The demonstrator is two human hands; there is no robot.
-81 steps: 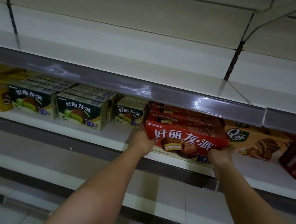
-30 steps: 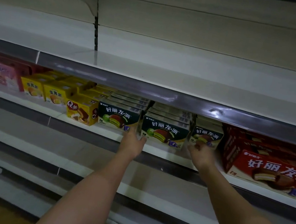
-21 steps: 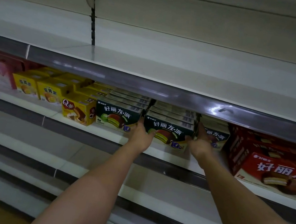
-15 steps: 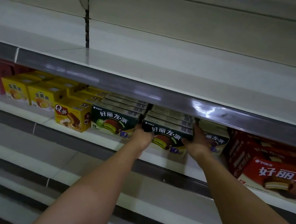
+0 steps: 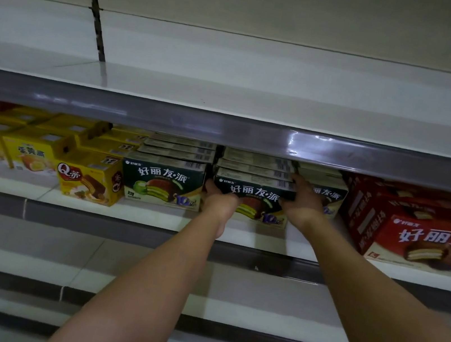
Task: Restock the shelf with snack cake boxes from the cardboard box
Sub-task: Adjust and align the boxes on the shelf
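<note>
A dark green snack cake box stands at the front of a row on the middle shelf. My left hand grips its left side and my right hand grips its right side, fingers reaching along the box towards the ones behind. More green boxes line up behind it. A second green row stands to the left and a third green box is partly hidden behind my right hand. The cardboard box is out of view.
Red snack cake boxes fill the shelf's right end. A yellow Q box and yellow boxes stand to the left. The upper shelf and its grey price rail overhang the rows. Lower shelves lie below.
Both hands left the red box at the right, moved left to the green rows, and closed on the sides of the middle front green box.
</note>
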